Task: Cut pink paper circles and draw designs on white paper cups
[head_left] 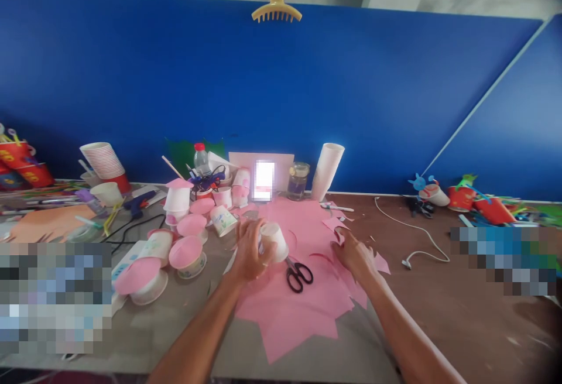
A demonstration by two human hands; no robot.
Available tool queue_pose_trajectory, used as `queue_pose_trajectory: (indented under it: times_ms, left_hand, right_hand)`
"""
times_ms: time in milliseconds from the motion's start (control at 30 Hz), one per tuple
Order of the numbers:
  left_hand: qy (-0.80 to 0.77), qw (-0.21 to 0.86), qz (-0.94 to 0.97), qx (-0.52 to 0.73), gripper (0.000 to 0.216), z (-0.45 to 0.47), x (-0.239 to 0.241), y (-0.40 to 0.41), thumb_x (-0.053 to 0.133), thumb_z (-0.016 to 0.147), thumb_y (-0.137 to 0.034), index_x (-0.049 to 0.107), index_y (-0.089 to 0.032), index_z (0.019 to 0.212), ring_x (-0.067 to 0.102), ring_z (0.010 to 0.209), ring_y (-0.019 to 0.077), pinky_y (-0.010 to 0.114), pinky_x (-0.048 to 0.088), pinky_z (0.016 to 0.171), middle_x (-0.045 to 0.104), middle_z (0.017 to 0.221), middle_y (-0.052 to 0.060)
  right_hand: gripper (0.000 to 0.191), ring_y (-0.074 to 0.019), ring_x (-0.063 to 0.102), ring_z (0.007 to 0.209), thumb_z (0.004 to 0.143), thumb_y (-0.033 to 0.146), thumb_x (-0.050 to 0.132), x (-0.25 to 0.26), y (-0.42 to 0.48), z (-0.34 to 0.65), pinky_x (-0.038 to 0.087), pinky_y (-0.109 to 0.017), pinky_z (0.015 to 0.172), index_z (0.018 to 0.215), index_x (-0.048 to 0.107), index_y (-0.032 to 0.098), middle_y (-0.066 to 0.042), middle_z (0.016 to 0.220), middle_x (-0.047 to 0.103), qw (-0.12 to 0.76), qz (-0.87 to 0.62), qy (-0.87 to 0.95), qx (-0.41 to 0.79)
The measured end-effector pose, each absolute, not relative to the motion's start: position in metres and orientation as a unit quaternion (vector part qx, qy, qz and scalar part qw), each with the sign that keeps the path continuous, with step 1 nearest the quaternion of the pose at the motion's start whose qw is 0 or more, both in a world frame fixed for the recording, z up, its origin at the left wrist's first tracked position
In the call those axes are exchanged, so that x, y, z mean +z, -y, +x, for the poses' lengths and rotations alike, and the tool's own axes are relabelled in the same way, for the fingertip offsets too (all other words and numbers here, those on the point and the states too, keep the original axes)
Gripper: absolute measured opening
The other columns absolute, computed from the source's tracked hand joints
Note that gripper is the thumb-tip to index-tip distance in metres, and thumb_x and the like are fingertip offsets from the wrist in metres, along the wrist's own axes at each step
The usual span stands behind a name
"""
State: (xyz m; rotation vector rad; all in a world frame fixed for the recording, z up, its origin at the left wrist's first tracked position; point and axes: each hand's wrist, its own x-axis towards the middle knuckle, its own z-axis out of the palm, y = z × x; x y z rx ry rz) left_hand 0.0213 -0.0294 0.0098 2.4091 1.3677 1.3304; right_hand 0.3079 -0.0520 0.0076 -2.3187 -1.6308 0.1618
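My left hand [253,250] is wrapped round a white paper cup [274,242], tilted above the pink paper. Just below the cup, black-handled scissors [300,276] lie on the large pink paper sheet [293,319], which has jagged cut edges. At the sheet's right side, my right hand [351,250] reaches over small pink paper scraps [336,223]. Its fingers are bent and somewhat apart, touching the paper, and no held thing shows between them. Curved cut lines or strips show in the sheet between my hands.
Left of the sheet stand several cups with pink paper discs [187,252]. Behind are a lit phone [264,179], a glass jar [298,181] and a tall white roll [328,172]. A glue gun [139,204] lies left; a white cable [421,229] crosses the right side.
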Motion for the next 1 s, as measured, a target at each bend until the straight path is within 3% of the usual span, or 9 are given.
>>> queue_pose_trajectory:
  times_ms: [167,400,567,700,833,900,1000]
  left_hand:
    - [-0.45,0.048,0.816,0.359,0.051,0.02,0.009,0.03,0.055,0.08,-0.035,0.045,-0.017,0.127,0.048,0.111,0.0311,0.057,0.015,0.108,0.061,0.113,0.011]
    - [-0.484,0.016,0.797,0.361,0.047,0.01,0.013,0.023,0.058,0.075,-0.032,0.052,-0.018,0.12,0.048,0.109,0.0301,0.053,0.019,0.108,0.06,0.11,0.01]
    - [-0.473,-0.01,0.813,0.339,0.045,0.009,0.014,0.023,0.06,0.071,-0.031,0.057,-0.021,0.115,0.048,0.106,0.0297,0.054,0.019,0.107,0.059,0.104,0.009]
    - [-0.458,-0.021,0.82,0.342,0.054,0.011,0.011,0.025,0.059,0.071,-0.027,0.052,-0.02,0.124,0.048,0.106,0.0294,0.056,0.018,0.108,0.055,0.107,0.01]
    - [-0.43,-0.013,0.832,0.349,0.065,0.015,0.011,0.027,0.057,0.069,-0.02,0.042,-0.018,0.132,0.041,0.12,0.0317,0.058,0.013,0.11,0.048,0.122,0.013]
    - [-0.412,-0.011,0.835,0.366,0.063,0.016,0.012,0.029,0.057,0.07,-0.021,0.042,-0.018,0.131,0.038,0.124,0.0326,0.058,0.015,0.11,0.046,0.126,0.015]
    - [-0.372,-0.005,0.836,0.403,0.05,0.017,0.016,0.03,0.056,0.075,-0.022,0.048,-0.019,0.125,0.045,0.119,0.0292,0.053,0.024,0.109,0.052,0.122,0.013]
  right_hand:
    - [0.044,-0.0213,0.062,0.077,0.077,0.03,0.049,-0.001,0.043,0.291,0.043,-0.03,0.069,0.117,0.055,0.013,-0.004,0.08,0.064,0.276,-0.781,0.546,0.128]
    - [0.051,-0.0183,0.053,0.058,0.071,0.032,0.051,0.008,0.037,0.275,0.042,-0.031,0.062,0.117,0.056,0.01,0.006,0.056,0.049,0.428,-0.706,0.537,0.173]
    - [0.047,-0.0142,0.055,0.061,0.066,0.034,0.064,0.029,0.036,0.289,0.045,-0.029,0.063,0.11,0.059,0.018,0.005,0.067,0.059,0.61,-0.614,0.444,0.231]
    - [0.044,-0.0125,0.06,0.069,0.056,0.031,0.074,0.044,0.047,0.29,0.049,-0.026,0.064,0.097,0.061,0.021,0.002,0.083,0.064,0.755,-0.522,0.259,0.301]
    - [0.048,-0.0134,0.061,0.068,0.051,0.028,0.079,0.041,0.069,0.274,0.05,-0.025,0.062,0.095,0.061,0.023,0.003,0.08,0.065,0.734,-0.506,0.21,0.402]
    - [0.05,-0.0114,0.058,0.062,0.056,0.031,0.076,0.032,0.081,0.26,0.047,-0.023,0.058,0.103,0.061,0.024,0.005,0.074,0.064,0.695,-0.51,0.256,0.438]
    - [0.029,-0.0112,0.054,0.055,0.065,0.032,0.071,0.023,0.096,0.238,0.044,-0.023,0.053,0.089,0.067,0.018,0.004,0.063,0.062,0.489,-0.56,0.411,0.527]
